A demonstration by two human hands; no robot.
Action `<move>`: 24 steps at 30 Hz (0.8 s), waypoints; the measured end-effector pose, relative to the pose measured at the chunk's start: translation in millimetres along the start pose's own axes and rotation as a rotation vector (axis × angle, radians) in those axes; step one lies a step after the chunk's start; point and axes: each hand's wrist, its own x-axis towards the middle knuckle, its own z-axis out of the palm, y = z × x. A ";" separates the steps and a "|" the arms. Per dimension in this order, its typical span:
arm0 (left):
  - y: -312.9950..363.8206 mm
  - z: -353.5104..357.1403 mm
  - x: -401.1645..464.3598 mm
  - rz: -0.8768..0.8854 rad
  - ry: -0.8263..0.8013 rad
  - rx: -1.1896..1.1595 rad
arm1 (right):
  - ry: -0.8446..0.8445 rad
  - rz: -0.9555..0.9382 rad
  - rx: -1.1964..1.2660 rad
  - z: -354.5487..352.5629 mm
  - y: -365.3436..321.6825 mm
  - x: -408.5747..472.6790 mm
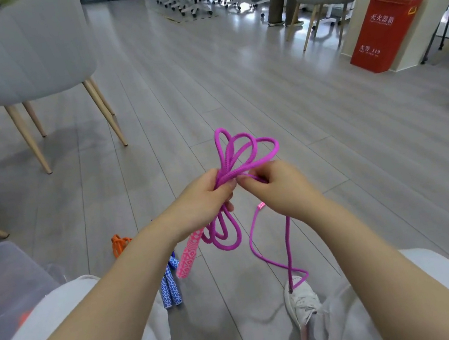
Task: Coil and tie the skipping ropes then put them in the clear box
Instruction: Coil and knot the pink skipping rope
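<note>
A purple skipping rope (239, 150) is gathered into several loops that stick up above my hands and hang below them. My left hand (205, 195) grips the bundle at its middle. My right hand (274, 182) pinches a strand of the same rope right beside the bundle. One pink patterned handle (188, 256) dangles under my left hand. The loose tail (272, 259) drops from my right hand to my white shoe. The clear box (3, 287) stands on the floor at the lower left. Blue patterned handles (171, 284) of another rope lie on the floor.
An orange rope piece (120, 243) lies on the wooden floor near the blue handles. A grey chair (28, 54) stands at the upper left, another at the upper right. A red fire box (385, 29) leans by a pillar. A person's legs show at the back.
</note>
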 end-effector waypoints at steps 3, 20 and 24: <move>1.2 -13.3 7.0 0.023 0.229 -0.262 | 0.054 0.043 0.115 -13.5 2.7 3.9; 1.1 -3.2 9.3 0.088 0.232 -0.512 | 0.041 0.065 0.392 -5.7 -13.8 -2.1; 4.8 4.9 4.4 0.115 0.176 -0.399 | 0.011 0.032 0.327 5.0 -16.9 -1.0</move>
